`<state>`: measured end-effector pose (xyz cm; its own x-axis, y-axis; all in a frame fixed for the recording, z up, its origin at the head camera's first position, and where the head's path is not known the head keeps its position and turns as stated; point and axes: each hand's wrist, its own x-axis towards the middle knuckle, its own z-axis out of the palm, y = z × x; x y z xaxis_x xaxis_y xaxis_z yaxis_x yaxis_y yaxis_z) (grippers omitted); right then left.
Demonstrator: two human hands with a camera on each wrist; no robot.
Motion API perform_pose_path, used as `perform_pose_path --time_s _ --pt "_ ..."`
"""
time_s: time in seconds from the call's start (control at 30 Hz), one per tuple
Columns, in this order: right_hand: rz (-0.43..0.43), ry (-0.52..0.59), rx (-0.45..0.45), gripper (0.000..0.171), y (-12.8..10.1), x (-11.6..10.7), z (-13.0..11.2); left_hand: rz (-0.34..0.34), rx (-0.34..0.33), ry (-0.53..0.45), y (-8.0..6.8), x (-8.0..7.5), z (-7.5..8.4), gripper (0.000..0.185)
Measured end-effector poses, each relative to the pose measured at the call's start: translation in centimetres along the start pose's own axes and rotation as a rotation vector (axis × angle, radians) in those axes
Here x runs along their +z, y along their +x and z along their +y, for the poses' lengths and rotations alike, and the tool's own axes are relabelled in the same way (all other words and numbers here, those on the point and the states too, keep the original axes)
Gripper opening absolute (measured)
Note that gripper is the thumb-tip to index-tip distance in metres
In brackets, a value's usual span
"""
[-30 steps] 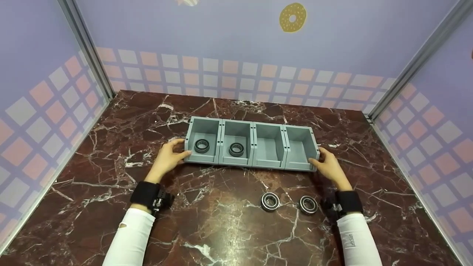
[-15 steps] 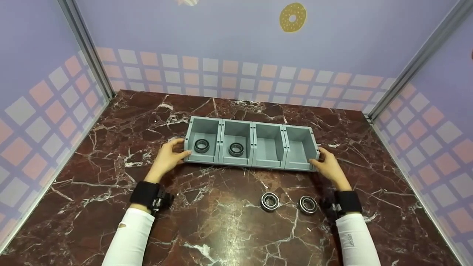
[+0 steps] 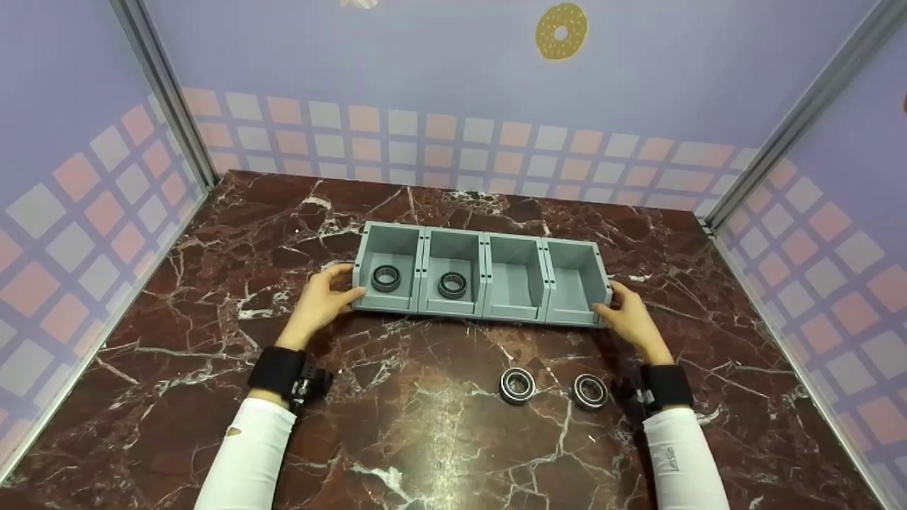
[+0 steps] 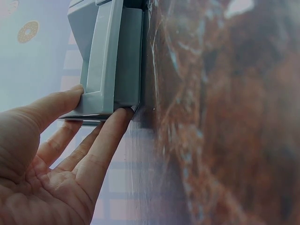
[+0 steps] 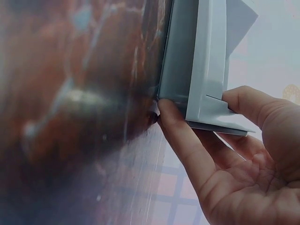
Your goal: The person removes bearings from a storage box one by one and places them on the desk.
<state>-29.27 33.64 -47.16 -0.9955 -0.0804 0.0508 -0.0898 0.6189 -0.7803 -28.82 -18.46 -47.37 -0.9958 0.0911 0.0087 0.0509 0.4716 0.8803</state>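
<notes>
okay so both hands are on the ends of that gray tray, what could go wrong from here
The two bearings lie loose in the tray, so tilting it could roll them out. The left hand and right hand touch only the end corners, so the tray could slip. Pulled nearer, it may hit the bearings on the table.

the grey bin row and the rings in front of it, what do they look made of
Grey bin row: probably moulded plastic, matte, with uniform colour, thin walls and dull sheen in both wrist views. Rings: seemingly metal bearings, with bright shiny rims and dark centres. Tabletop: glossy red-brown marble look, white veins; possibly printed.
</notes>
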Motion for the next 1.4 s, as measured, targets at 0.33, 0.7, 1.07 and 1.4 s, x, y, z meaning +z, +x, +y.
perform_pose_path --time_s 0.33,0.7,1.07,1.4 --pt "0.004 -0.006 -0.005 0.048 0.08 0.04 0.23 0.002 -0.002 0.001 0.01 0.02 0.17 0.06" --pt "0.006 -0.013 -0.005 0.048 0.17 0.17 0.16 -0.001 -0.007 -0.004 -0.06 -0.09 0.14 0.06" --pt "0.002 0.004 -0.005 0.048 0.16 0.2 0.24 0.011 -0.012 0.004 0.17 0.14 0.01 0.058" --pt "0.014 0.017 -0.021 0.049 0.06 0.11 0.11 -0.004 -0.005 0.001 0.1 0.14 0.36 0.063"
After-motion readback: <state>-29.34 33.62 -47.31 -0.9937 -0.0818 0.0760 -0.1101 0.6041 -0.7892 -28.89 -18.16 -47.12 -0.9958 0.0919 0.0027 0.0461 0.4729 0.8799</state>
